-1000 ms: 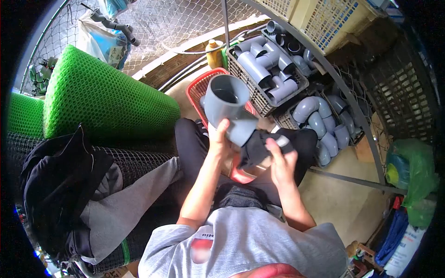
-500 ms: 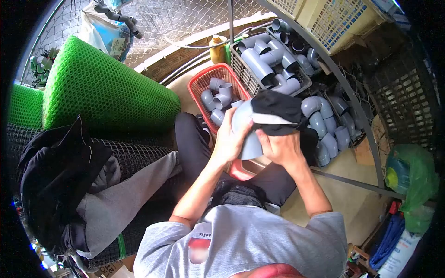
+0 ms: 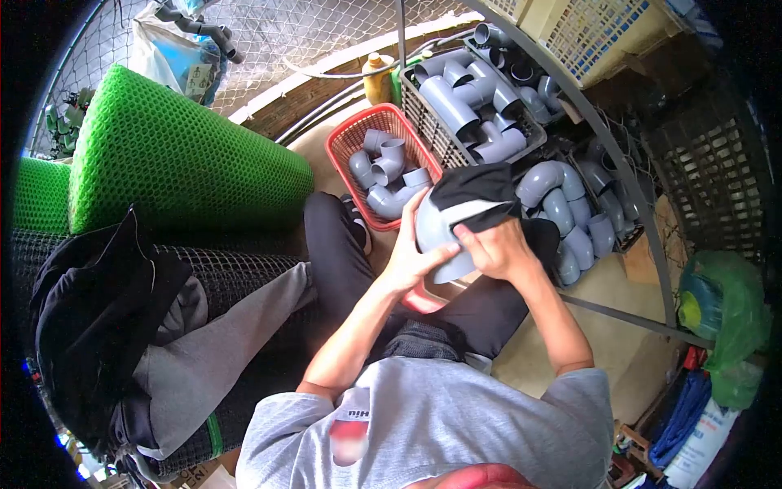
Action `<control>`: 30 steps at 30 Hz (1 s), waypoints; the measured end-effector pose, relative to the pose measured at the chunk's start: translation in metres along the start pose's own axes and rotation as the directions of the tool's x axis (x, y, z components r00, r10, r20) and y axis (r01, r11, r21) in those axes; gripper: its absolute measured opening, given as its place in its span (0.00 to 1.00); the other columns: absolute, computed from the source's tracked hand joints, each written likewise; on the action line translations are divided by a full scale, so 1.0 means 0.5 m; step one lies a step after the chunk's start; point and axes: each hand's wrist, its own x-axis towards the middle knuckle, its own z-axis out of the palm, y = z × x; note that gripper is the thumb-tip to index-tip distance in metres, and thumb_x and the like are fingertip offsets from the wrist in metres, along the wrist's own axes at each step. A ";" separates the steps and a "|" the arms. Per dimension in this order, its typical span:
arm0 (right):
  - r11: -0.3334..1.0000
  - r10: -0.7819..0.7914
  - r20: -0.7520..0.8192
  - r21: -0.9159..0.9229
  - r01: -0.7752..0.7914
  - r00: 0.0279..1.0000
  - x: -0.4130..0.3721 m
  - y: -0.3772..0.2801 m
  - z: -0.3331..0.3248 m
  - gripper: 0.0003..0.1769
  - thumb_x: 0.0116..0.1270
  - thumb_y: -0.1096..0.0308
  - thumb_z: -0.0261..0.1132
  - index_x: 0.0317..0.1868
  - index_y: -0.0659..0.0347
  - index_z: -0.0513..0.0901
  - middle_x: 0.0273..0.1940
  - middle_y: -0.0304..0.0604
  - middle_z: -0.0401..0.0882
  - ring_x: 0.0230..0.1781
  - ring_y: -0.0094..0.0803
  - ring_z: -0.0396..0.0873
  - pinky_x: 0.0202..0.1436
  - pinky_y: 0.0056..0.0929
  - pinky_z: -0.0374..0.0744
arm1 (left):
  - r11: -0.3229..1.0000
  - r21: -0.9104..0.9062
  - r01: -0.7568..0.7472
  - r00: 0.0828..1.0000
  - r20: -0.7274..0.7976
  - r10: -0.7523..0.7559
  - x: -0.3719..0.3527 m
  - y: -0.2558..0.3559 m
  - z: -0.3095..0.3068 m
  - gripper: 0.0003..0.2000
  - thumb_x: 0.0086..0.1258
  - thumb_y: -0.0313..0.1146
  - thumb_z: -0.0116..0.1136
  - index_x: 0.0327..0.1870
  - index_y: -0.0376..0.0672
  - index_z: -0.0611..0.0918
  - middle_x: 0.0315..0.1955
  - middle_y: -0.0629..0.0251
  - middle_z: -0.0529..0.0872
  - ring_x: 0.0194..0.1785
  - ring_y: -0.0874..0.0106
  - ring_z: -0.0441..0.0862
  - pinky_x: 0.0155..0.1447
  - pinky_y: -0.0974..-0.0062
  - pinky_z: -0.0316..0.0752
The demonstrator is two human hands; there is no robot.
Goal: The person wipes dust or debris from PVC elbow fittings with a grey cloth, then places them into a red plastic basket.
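One gray plastic pipe fitting [image 3: 432, 231] is up above the lap [image 3: 417, 338], its bare end facing lapward; black cloth [image 3: 474, 184] hides its long axis from me. I see the left hand [image 3: 410, 259] clamped on the fitting, the right hand [image 3: 498, 251] clamped on the cloth, a red basket [image 3: 358, 122] beyond.

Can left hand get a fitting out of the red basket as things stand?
Likely yes, once it lets go: the red basket is open-topped and just ahead, but the left hand holds a gray fitting.
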 end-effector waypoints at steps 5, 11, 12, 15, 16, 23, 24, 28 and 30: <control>0.878 0.476 0.024 0.050 -0.476 0.879 -0.001 0.034 0.020 0.22 0.84 0.57 0.51 0.50 0.65 0.87 0.42 0.59 0.88 0.44 0.59 0.86 0.50 0.51 0.81 | 0.689 0.664 -0.290 0.956 0.223 0.188 0.008 0.029 0.014 0.57 0.51 0.40 0.84 0.82 0.40 0.59 0.72 0.48 0.67 0.77 0.55 0.65 0.81 0.58 0.61; 0.929 0.288 -0.253 0.309 -0.204 0.924 -0.026 -0.027 0.184 0.25 0.86 0.58 0.49 0.51 0.74 0.85 0.47 0.60 0.88 0.53 0.51 0.86 0.61 0.44 0.78 | 0.783 0.603 -0.152 0.975 -0.040 0.220 0.061 -0.074 -0.078 0.54 0.48 0.40 0.83 0.80 0.41 0.65 0.65 0.47 0.74 0.72 0.54 0.72 0.77 0.58 0.67; 0.898 0.307 -0.080 0.354 -0.261 0.948 -0.046 -0.025 0.193 0.23 0.85 0.61 0.50 0.54 0.73 0.84 0.57 0.62 0.85 0.64 0.50 0.81 0.68 0.42 0.74 | 0.878 0.469 -0.094 0.981 -0.107 0.162 0.076 -0.109 -0.110 0.54 0.48 0.41 0.84 0.80 0.40 0.65 0.65 0.47 0.75 0.72 0.55 0.72 0.78 0.58 0.67; 0.681 0.488 0.067 0.594 -0.428 0.870 -0.063 0.006 0.216 0.24 0.86 0.61 0.48 0.58 0.74 0.83 0.54 0.58 0.87 0.60 0.49 0.83 0.67 0.42 0.76 | 0.884 0.455 -0.104 0.980 -0.103 0.168 0.092 -0.158 -0.168 0.53 0.52 0.35 0.83 0.81 0.40 0.62 0.67 0.50 0.77 0.71 0.59 0.75 0.77 0.60 0.68; 0.484 0.655 0.191 0.636 -0.600 0.731 -0.082 0.030 0.224 0.25 0.86 0.57 0.49 0.52 0.72 0.85 0.49 0.51 0.88 0.51 0.38 0.86 0.59 0.36 0.79 | 0.928 0.363 -0.081 0.985 -0.112 0.129 0.096 -0.175 -0.186 0.52 0.55 0.31 0.81 0.82 0.41 0.60 0.67 0.50 0.79 0.71 0.61 0.76 0.77 0.60 0.69; -0.031 0.904 0.291 0.776 -0.630 0.314 -0.150 0.110 0.232 0.20 0.83 0.52 0.60 0.50 0.64 0.85 0.39 0.32 0.83 0.35 0.18 0.79 0.37 0.24 0.76 | 0.916 -0.197 0.348 0.685 -0.613 -0.393 0.226 -0.267 -0.406 0.45 0.56 0.45 0.83 0.72 0.35 0.71 0.57 0.49 0.84 0.53 0.58 0.88 0.52 0.59 0.88; 0.080 0.897 0.274 0.669 -0.739 0.345 -0.167 0.120 0.241 0.18 0.82 0.55 0.61 0.47 0.64 0.86 0.38 0.33 0.83 0.36 0.19 0.78 0.38 0.25 0.76 | 0.909 -0.196 0.368 0.665 -0.628 -0.404 0.248 -0.283 -0.441 0.47 0.53 0.45 0.84 0.72 0.36 0.70 0.60 0.48 0.83 0.55 0.58 0.88 0.53 0.56 0.88; 0.418 0.761 0.289 0.467 -0.779 0.581 -0.193 0.135 0.275 0.14 0.77 0.67 0.62 0.41 0.74 0.84 0.32 0.51 0.87 0.33 0.36 0.84 0.41 0.38 0.81 | 0.870 0.197 0.452 0.522 -0.850 -0.079 0.334 -0.336 -0.542 0.55 0.47 0.42 0.86 0.77 0.34 0.64 0.68 0.47 0.78 0.68 0.55 0.79 0.70 0.56 0.78; 0.479 0.757 0.281 0.377 -0.793 0.590 -0.232 0.168 0.326 0.16 0.74 0.66 0.65 0.42 0.76 0.84 0.34 0.60 0.87 0.36 0.45 0.88 0.43 0.42 0.82 | 0.863 0.398 0.311 0.606 -0.783 0.142 0.350 -0.394 -0.606 0.52 0.52 0.41 0.83 0.78 0.35 0.64 0.71 0.46 0.75 0.72 0.56 0.76 0.75 0.61 0.71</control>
